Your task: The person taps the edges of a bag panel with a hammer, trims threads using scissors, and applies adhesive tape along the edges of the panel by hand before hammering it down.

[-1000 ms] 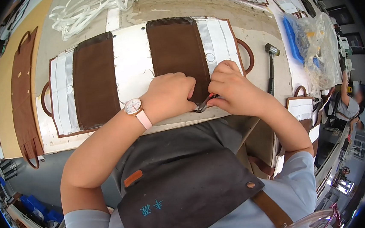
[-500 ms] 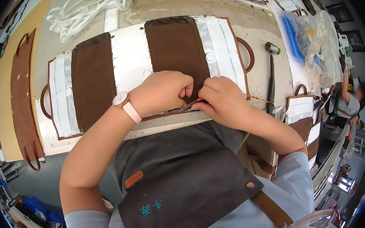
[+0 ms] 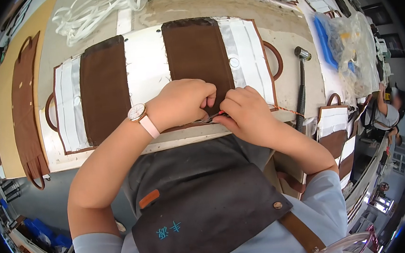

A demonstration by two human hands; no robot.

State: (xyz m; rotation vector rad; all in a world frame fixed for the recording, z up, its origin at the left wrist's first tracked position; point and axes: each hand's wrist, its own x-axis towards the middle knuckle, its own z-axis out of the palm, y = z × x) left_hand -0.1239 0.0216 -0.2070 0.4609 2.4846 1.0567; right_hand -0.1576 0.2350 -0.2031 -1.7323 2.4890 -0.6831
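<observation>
A white bag panel with two brown strips, brown-bound edges and handles lies flat before me. My left hand is closed on the panel's near edge, fingers curled down against it. In my right hand I grip small thread snips, largely hidden by my fingers; some red shows at the grip and the blades point left to the edge beside my left fingertips. An orange cord runs right from my right hand. Whether the blades are apart I cannot tell.
A hammer lies right of the panel. White straps are heaped at the back. A brown piece with handles lies left. Clear plastic bags and a blue container sit far right. Another person is beyond.
Almost nothing differs. The panel appears shifted very slightly right in view, and my left wrist with it. Both hands keep their hold at the near edge.
</observation>
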